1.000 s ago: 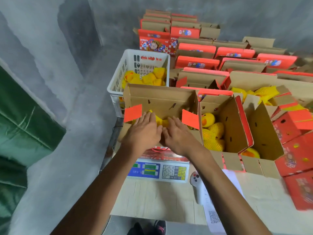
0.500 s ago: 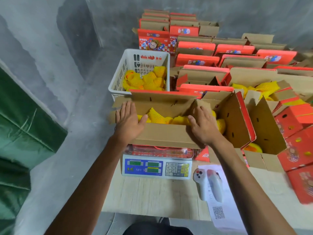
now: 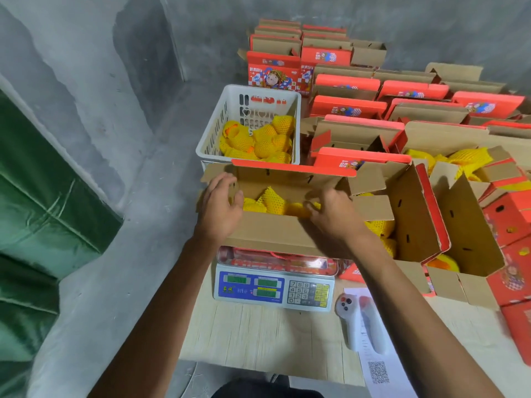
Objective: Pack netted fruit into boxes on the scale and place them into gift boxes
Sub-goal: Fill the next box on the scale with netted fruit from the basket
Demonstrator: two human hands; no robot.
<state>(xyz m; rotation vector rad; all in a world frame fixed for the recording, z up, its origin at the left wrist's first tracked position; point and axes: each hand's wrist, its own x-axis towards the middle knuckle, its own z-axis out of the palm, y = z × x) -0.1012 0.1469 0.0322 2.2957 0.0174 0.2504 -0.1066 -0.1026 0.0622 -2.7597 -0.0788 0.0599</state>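
Observation:
An open cardboard box (image 3: 273,234) with a red outside stands on the scale (image 3: 273,288) at the table's far edge. Fruit in yellow foam net (image 3: 270,201) lies inside it. My left hand (image 3: 219,205) is at the box's left end, fingers curled over the left side flap and thumb inside. My right hand (image 3: 333,214) is at the right part of the front flap, its fingers curled over the flap's top edge just above the fruit. The scale's tray is mostly hidden under the box.
A white plastic basket (image 3: 212,139) of netted fruit stands behind the box. Open gift boxes (image 3: 416,225) holding fruit crowd the right. Red gift boxes (image 3: 347,107) are stacked behind. A white handheld device (image 3: 359,323) lies on a QR-code sheet (image 3: 379,372). A green tarp (image 3: 43,211) hangs on the left.
My hands left the fruit in the middle of the box, spread onto its two side flaps, and now curl round the left flap and the front flap's edge.

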